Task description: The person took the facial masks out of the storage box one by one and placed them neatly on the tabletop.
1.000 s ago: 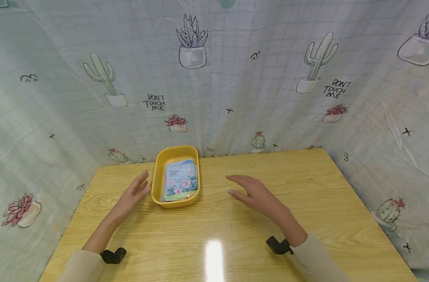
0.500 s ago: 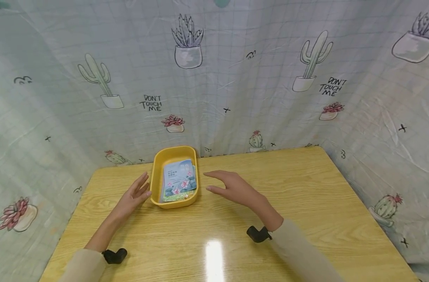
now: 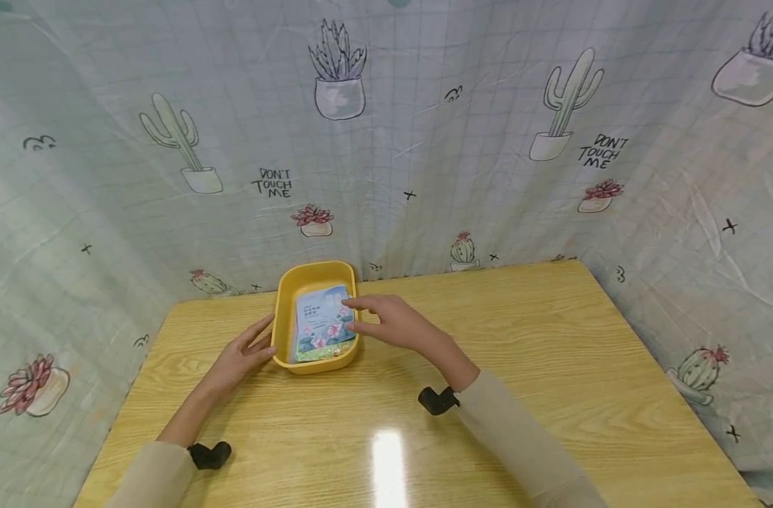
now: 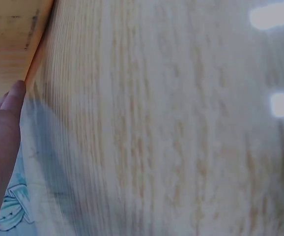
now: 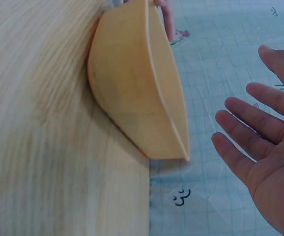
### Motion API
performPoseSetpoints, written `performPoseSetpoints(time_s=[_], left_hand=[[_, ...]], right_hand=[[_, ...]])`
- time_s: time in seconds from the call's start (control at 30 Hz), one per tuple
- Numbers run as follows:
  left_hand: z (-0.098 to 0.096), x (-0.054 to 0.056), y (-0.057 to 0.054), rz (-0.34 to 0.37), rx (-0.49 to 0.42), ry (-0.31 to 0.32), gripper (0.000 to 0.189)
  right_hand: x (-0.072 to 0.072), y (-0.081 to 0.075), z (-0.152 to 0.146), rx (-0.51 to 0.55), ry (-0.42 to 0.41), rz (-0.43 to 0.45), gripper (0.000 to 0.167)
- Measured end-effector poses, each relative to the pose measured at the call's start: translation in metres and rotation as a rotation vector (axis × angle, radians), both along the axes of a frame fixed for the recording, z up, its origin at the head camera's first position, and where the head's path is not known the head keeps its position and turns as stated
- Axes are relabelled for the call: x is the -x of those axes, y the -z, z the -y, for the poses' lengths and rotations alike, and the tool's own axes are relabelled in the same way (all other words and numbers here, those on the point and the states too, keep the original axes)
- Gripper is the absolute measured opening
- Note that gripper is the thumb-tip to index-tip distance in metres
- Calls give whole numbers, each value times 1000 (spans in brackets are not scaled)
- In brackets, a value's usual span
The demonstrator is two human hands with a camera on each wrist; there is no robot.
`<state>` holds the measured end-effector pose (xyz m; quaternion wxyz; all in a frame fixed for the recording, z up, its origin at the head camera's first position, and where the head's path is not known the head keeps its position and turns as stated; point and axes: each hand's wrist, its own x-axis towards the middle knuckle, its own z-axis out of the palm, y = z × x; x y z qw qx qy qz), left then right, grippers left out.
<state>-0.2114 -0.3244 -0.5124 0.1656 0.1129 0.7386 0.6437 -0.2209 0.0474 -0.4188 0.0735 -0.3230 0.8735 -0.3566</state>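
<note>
- Left hand (image 3: 238, 358): fingers extended against the yellow bin's (image 3: 320, 367) left wall, thumb at its near-left corner.
- Right hand (image 3: 394, 322): fingers and thumb parted, raised over the bin's right rim.
- Printed packets (image 3: 322, 317): inside the bin, which stands on the worktop (image 3: 488, 339).

A wood-grain tabletop (image 3: 538, 339), yellowish with fine streaks running mostly from side to side, carries a yellow plastic bin (image 3: 322, 367). The rounded bin stands upright at the far edge, left of centre; a bright reflection (image 3: 388, 466) gleams on the nearer surface.
</note>
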Motion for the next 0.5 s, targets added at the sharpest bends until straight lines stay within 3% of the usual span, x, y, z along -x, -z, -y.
performPoseSetpoints(time_s=[0.2, 0.5], left_hand=[[0, -1, -2, -1, -7, 30, 69], [-3, -2, -3, 32, 8, -13, 72]], right_hand=[[17, -5, 12, 16, -52, 10, 53], [44, -11, 20, -3, -68, 66, 52]])
